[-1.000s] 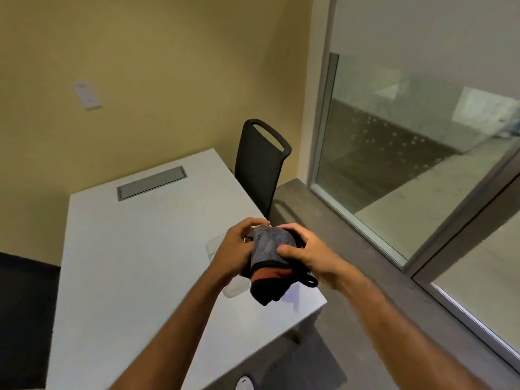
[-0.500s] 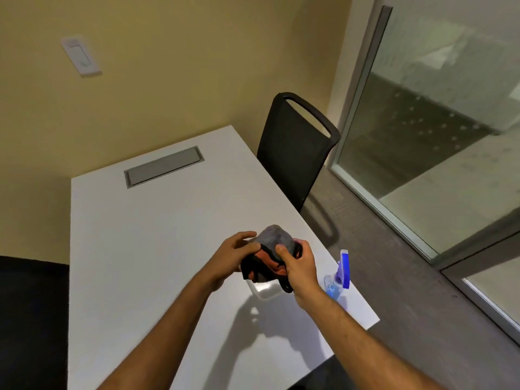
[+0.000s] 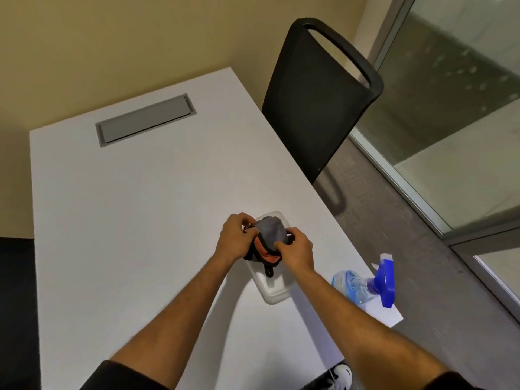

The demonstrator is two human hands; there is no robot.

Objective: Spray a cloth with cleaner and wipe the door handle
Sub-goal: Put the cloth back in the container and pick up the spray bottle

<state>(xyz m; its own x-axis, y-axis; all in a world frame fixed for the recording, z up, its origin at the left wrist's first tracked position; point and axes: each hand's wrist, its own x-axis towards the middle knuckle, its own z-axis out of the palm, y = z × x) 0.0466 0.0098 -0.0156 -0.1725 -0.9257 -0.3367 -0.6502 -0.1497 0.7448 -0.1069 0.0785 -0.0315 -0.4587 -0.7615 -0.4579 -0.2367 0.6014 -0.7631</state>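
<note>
**Cloth gripped over the tray**

While your left hand [image 3: 235, 241] and right hand [image 3: 296, 251] both clutch the bunched grey-and-orange cloth [image 3: 267, 241] above the clear plastic tray [image 3: 274, 294], the blue-triggered clear spray bottle [image 3: 365, 282] lies right; beyond, a black mesh chair [image 3: 315, 108].

The tabletop [image 3: 126, 206] is a smooth, matt white laminate, with a brushed grey metal-looking hatch [image 3: 145, 120] set flush into it. The cloth [image 3: 268, 235] is soft grey fabric, fuzzy in texture, with an orange inner face and darker stitched edging. Under it sits a tray [image 3: 274, 294] of frosted, translucent plastic with a dull sheen. The spray bottle [image 3: 350, 285] is clear, glossy plastic, its trigger head [image 3: 385, 280] opaque blue plastic. The chair [image 3: 312, 102] back is matt black mesh in a smooth black plastic frame. The floor [image 3: 394, 235] is rough grey carpet; the wall panels [image 3: 464, 94] are glossy glass.
</note>
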